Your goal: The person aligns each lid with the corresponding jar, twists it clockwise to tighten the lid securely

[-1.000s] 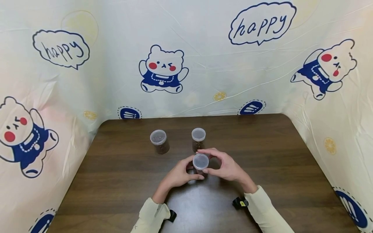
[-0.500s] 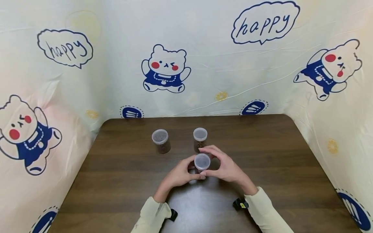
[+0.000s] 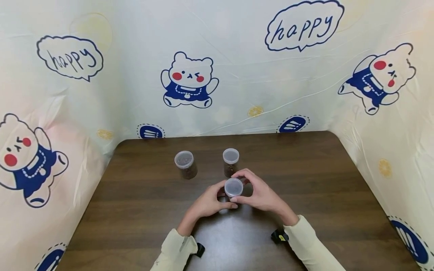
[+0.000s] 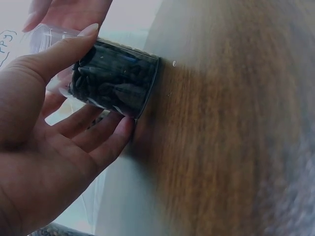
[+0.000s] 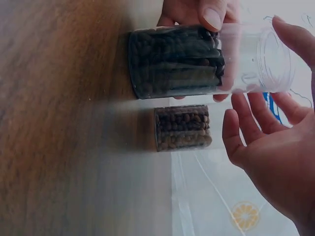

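A clear plastic jar [image 4: 115, 73], partly filled with dark beans or seeds, stands upright on the table in front of me. My left hand [image 3: 208, 202] grips its body, thumb on the near side and fingers behind. Around the top, my right hand [image 3: 260, 194] holds the translucent lid [image 3: 234, 187] between thumb and fingers. In the right wrist view the left thumb [image 5: 212, 17] presses on the jar's wall, and the right fingers curve about the lidded end. From above, the jar's body is mostly hidden by the lid and hands.
Just behind the held jar is another lidded jar [image 3: 231, 162] with brown beans. A third lidded jar [image 3: 186, 165] with dark contents stands to the back left. Printed cloth [image 3: 237, 86] surrounds the brown wooden table [image 3: 135, 210] at the back and sides.
My right thumb has shifted slightly left along the near side of the lid. The left hand keeps its hold, and the jar stays in place.
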Demonstrator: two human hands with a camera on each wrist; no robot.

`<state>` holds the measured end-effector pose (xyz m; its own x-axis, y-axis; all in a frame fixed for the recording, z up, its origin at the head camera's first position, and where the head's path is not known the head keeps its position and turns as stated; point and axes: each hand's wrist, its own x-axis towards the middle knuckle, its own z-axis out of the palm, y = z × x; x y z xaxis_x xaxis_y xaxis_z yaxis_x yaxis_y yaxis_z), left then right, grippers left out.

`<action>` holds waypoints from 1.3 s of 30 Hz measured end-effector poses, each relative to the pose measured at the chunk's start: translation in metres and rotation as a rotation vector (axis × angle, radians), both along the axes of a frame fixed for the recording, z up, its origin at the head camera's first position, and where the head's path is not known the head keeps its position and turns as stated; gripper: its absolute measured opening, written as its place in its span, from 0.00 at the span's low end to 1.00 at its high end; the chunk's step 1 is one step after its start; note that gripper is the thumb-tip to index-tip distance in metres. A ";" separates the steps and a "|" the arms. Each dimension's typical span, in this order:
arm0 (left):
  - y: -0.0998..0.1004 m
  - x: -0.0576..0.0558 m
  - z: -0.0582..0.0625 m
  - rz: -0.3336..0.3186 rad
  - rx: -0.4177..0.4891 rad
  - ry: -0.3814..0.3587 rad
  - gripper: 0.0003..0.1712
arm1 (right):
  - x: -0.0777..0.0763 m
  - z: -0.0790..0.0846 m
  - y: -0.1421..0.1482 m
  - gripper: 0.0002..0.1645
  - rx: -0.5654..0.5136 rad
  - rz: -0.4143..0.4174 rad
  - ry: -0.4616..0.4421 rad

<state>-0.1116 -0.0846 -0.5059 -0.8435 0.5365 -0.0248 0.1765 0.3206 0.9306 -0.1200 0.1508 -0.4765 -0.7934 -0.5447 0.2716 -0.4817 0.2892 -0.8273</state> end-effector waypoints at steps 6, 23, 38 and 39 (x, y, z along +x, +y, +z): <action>-0.001 -0.001 0.000 -0.010 -0.011 0.015 0.36 | -0.001 -0.002 0.001 0.43 -0.009 0.034 -0.014; 0.000 -0.003 0.003 -0.007 -0.016 0.016 0.38 | -0.002 -0.003 -0.004 0.36 -0.048 0.015 0.106; 0.000 0.000 0.000 -0.018 -0.007 0.034 0.37 | 0.003 0.001 0.003 0.36 -0.032 0.020 0.025; 0.000 0.000 0.000 -0.017 -0.006 0.036 0.37 | 0.002 0.000 0.002 0.36 -0.035 0.008 0.028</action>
<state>-0.1114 -0.0848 -0.5061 -0.8346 0.5508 0.0020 0.2155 0.3232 0.9215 -0.1176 0.1526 -0.4760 -0.7812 -0.5407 0.3120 -0.5065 0.2569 -0.8231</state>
